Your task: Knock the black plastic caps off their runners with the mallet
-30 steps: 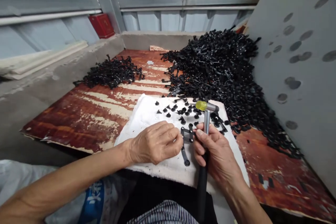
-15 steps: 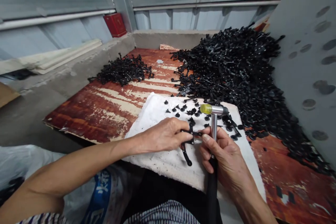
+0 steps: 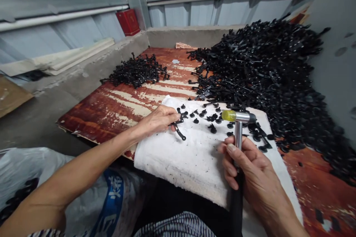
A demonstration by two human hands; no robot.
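Between the thumb and fingers of my left hand (image 3: 160, 119) is a black branched bracket (image 3: 180, 122) with holes at its arm ends, over the left part of a white cloth (image 3: 191, 166). My right hand (image 3: 247, 159) grips a mallet (image 3: 238, 133) upright by its neck; the mallet has a yellow face, a dark face and a black handle. Several small black round-based pegs (image 3: 213, 129) lie scattered on the cloth between my hands and beyond them.
A large heap of black parts (image 3: 258, 66) covers the back right of the worn red board (image 3: 128, 100). A smaller heap (image 3: 137, 70) sits at back left. A grey panel (image 3: 333, 44) stands on the right. Plastic bags (image 3: 83, 192) are below left.
My left hand has moved left and away from me with the bracket, apart from my right hand. The right hand still holds the mallet. The view has shifted a little.
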